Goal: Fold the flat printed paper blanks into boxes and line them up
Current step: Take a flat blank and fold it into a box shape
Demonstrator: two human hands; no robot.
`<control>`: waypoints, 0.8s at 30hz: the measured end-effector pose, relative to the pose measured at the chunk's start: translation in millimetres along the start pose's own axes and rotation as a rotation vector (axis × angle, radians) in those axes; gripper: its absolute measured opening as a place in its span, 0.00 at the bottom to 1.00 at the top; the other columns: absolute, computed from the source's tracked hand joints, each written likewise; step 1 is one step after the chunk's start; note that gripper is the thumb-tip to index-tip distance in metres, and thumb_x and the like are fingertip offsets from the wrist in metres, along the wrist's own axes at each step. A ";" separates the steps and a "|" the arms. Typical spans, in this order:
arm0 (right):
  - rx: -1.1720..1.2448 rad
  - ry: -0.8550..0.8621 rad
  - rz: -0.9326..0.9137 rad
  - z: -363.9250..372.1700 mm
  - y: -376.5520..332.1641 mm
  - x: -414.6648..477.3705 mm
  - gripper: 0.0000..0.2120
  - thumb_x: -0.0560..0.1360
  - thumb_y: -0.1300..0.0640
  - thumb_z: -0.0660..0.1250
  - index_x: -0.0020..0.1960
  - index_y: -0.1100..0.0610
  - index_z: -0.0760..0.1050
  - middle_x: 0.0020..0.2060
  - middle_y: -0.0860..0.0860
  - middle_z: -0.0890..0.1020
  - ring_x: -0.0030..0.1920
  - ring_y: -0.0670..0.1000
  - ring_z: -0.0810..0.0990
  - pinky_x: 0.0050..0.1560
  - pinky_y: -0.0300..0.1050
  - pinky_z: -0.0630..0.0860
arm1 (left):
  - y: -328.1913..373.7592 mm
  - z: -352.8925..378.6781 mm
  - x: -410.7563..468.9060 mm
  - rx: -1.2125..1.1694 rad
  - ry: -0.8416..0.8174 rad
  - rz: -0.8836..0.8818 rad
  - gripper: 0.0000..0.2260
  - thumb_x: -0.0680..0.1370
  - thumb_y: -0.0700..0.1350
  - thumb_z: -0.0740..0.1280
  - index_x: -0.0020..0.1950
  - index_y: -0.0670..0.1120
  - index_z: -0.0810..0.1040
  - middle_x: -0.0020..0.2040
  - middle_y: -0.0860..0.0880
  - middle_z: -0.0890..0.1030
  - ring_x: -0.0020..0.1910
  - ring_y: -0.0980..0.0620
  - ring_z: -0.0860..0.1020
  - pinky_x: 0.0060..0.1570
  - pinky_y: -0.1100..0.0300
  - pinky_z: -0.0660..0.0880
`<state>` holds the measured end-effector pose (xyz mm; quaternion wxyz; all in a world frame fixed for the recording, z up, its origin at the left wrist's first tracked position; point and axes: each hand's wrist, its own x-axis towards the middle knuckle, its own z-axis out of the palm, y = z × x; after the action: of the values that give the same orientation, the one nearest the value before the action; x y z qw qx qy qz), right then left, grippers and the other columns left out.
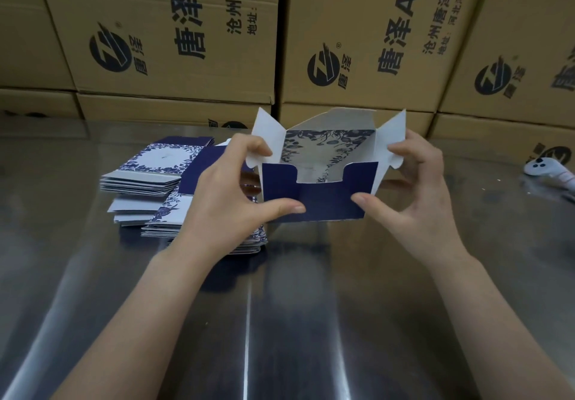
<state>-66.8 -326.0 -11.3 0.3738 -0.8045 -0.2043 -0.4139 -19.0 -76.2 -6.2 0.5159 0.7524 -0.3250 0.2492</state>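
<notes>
- Half-formed box (320,200): held just above the table (280,306), white side flaps splayed outward.
- Left hand (224,188) and right hand (413,188): each pinches the box, thumb on the navy front panel, fingers at a flap.
- Suggested technique: turn both flaps inward evenly, keeping the panel square.
- Left of the grip, flat blanks (146,178); beyond, cartons (186,26); freest room appears nearer the person.

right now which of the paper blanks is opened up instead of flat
The blank held between left hand and right hand; its flaps stand up, the stacked blanks lie flat.
</notes>
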 end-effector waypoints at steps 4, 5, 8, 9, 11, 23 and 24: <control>0.056 0.087 0.073 3.0 0.1 -2.2 0.27 0.67 0.45 0.75 0.59 0.38 0.62 0.65 0.39 0.68 0.64 0.56 0.75 0.54 0.62 0.78 | -4.0 -2.4 -1.2 -0.156 -0.005 -0.043 0.21 0.65 0.58 0.75 0.52 0.66 0.68 0.51 0.64 0.77 0.46 0.55 0.83 0.43 0.60 0.81; 0.057 0.108 0.077 4.5 -0.4 -2.8 0.27 0.67 0.45 0.75 0.59 0.38 0.62 0.64 0.36 0.68 0.63 0.54 0.75 0.54 0.61 0.78 | -5.3 -2.6 -1.6 -0.165 0.000 -0.043 0.20 0.66 0.56 0.74 0.52 0.66 0.68 0.51 0.64 0.77 0.47 0.54 0.83 0.43 0.59 0.81; 0.053 0.152 0.057 12.0 -2.3 -4.7 0.24 0.69 0.47 0.73 0.58 0.39 0.63 0.60 0.31 0.67 0.61 0.46 0.75 0.52 0.53 0.81 | -7.8 1.4 -2.3 -0.121 0.088 -0.041 0.20 0.68 0.51 0.74 0.50 0.67 0.67 0.52 0.68 0.73 0.46 0.54 0.82 0.43 0.59 0.81; 0.048 0.163 0.044 15.1 -2.8 -5.1 0.24 0.70 0.48 0.73 0.59 0.41 0.63 0.60 0.30 0.67 0.61 0.43 0.74 0.52 0.49 0.81 | -8.3 4.5 -2.6 -0.100 0.127 -0.047 0.21 0.68 0.49 0.74 0.49 0.67 0.66 0.52 0.68 0.72 0.46 0.54 0.81 0.43 0.60 0.80; 0.052 0.182 0.006 20.2 -2.9 -5.7 0.26 0.71 0.52 0.72 0.63 0.44 0.63 0.64 0.31 0.67 0.62 0.40 0.73 0.53 0.38 0.78 | -8.8 11.9 -3.9 -0.054 0.204 -0.051 0.22 0.68 0.48 0.73 0.49 0.67 0.64 0.51 0.69 0.72 0.45 0.55 0.80 0.42 0.65 0.76; 0.307 0.074 0.368 39.4 -5.2 -12.1 0.31 0.79 0.61 0.65 0.78 0.48 0.59 0.67 0.47 0.73 0.65 0.46 0.74 0.61 0.55 0.77 | -7.4 32.7 -13.3 -0.054 0.237 -0.005 0.41 0.72 0.31 0.71 0.74 0.60 0.56 0.69 0.67 0.69 0.55 0.65 0.76 0.50 0.73 0.71; 0.300 0.072 0.380 40.5 -4.8 -12.4 0.29 0.79 0.59 0.64 0.77 0.47 0.59 0.66 0.49 0.73 0.63 0.46 0.76 0.60 0.55 0.78 | -8.0 33.8 -13.9 -0.060 0.220 -0.014 0.40 0.72 0.31 0.70 0.76 0.58 0.56 0.69 0.67 0.69 0.56 0.66 0.75 0.52 0.73 0.71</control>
<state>-56.2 -292.0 -34.7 0.5674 -0.7487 -0.0949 -0.3293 -21.0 -102.7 -32.6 0.5725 0.7070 -0.2683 0.3168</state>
